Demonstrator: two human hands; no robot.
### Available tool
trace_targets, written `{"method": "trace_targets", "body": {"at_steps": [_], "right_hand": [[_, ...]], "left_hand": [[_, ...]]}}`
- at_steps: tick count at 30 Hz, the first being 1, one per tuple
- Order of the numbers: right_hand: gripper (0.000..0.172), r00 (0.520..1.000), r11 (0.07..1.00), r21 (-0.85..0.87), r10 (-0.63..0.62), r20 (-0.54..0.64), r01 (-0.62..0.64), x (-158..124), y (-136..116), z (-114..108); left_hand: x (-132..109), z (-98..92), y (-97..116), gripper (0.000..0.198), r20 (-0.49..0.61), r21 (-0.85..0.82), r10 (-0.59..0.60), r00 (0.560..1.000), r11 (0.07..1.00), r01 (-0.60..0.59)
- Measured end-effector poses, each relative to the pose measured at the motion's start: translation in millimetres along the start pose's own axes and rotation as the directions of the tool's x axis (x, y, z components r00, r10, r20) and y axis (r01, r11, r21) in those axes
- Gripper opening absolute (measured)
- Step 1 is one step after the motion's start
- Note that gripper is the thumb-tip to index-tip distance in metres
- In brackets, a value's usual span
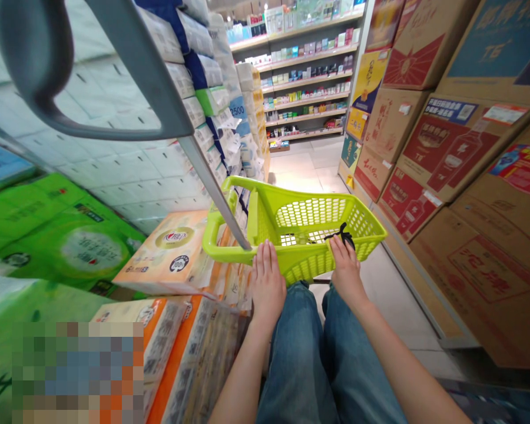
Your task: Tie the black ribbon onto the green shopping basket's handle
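In front of my knees stands a lime-green shopping basket [300, 259] with perforated sides. From its left end a metal pole [214, 191] rises to a large grey handle [159, 88] at the upper left. My left hand [268, 282] lies on the near rim close to the pole's foot, fingers stretched out side by side, thumb hidden. Farther right, my right hand [346, 272] has its fingers bent over the same rim. A black strap or cord [345, 235] shows at those fingertips; whether they grip it is unclear.
Packs of tissue paper [163, 247] are stacked along the left side, with green packs [70, 247] behind. Printed cardboard cartons [450, 144] line the right. Beyond the basket, a pale tiled aisle [304, 165] leads to shelves [309, 82] of small boxes.
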State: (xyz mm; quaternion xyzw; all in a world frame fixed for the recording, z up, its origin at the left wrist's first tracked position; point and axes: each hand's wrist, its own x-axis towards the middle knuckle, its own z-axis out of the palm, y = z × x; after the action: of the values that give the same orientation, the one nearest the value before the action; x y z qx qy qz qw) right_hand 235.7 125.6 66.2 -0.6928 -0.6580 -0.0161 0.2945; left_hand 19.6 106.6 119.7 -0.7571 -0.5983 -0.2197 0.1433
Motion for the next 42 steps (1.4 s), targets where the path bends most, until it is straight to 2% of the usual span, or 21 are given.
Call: {"method": "trace_targets", "body": {"at_steps": [3,7,10,13,17,21,24,27,29,32,36,38,40,42], "right_hand": [[0.087,1.000,0.996,0.085,0.021,0.001,-0.021,1,-40,5],[0.086,0.985,0.961,0.245,-0.152,0.087,0.127,-2,-106,4],[0.077,0.970,0.940,0.285,-0.222,0.094,0.188,-3,-130,-1],[0.079,0.954,0.930,0.270,-0.284,0.099,0.249,-4,-120,-6],[0.086,0.951,0.945,0.186,-0.292,0.100,0.270,-4,-80,-6],[0.093,0.972,0.973,0.071,-0.226,0.059,0.222,-4,-33,-3],[0.090,0.990,0.991,0.000,-0.135,0.032,0.135,-2,-1,-4],[0.084,0.999,0.999,-0.031,-0.032,0.014,0.032,1,14,-4],[0.082,0.999,0.999,-0.022,0.042,0.009,-0.042,3,9,-3],[0.081,0.996,0.996,0.038,0.083,0.026,-0.084,4,-26,0],[0.084,0.992,0.972,0.216,-0.108,0.067,0.091,0,-96,1],[0.081,0.981,0.945,0.285,-0.186,0.061,0.162,-3,-123,-1],[0.077,0.972,0.932,0.302,-0.229,0.058,0.201,-4,-135,-3],[0.078,0.961,0.929,0.283,-0.267,0.067,0.238,-4,-128,-5]], "left_hand": [[0,0.2,0,0.083,0.000,0.010,0.004,1.000,1.000,-0.004],[1,2.2,-1,0.076,-0.007,0.047,0.007,1.000,0.999,-0.006],[1,3.4,-1,0.070,-0.018,0.073,0.007,1.000,0.997,-0.006],[1,2.6,-1,0.073,-0.012,0.053,0.002,1.000,0.999,-0.001],[0,0.6,0,0.080,0.005,0.014,0.004,1.000,1.000,-0.004],[0,0.0,1,0.083,0.005,0.009,-0.006,1.000,1.000,0.006],[0,-0.6,2,0.083,0.011,0.006,-0.011,1.000,1.000,0.011],[0,-1.6,2,0.084,0.013,0.002,-0.010,1.000,1.000,0.010],[0,-2.1,2,0.084,0.006,-0.003,-0.007,1.000,1.000,0.007],[1,-2.2,2,0.084,-0.005,-0.013,-0.001,1.000,1.000,0.001],[1,0.1,0,0.079,-0.003,0.002,0.005,1.000,1.000,-0.005],[1,1.9,-1,0.075,-0.009,0.022,0.007,1.000,1.000,-0.007],[0,3.0,-1,0.072,-0.017,0.037,0.007,1.000,0.999,-0.006],[0,2.9,-1,0.073,-0.016,0.031,0.005,1.000,0.999,-0.004]]}}
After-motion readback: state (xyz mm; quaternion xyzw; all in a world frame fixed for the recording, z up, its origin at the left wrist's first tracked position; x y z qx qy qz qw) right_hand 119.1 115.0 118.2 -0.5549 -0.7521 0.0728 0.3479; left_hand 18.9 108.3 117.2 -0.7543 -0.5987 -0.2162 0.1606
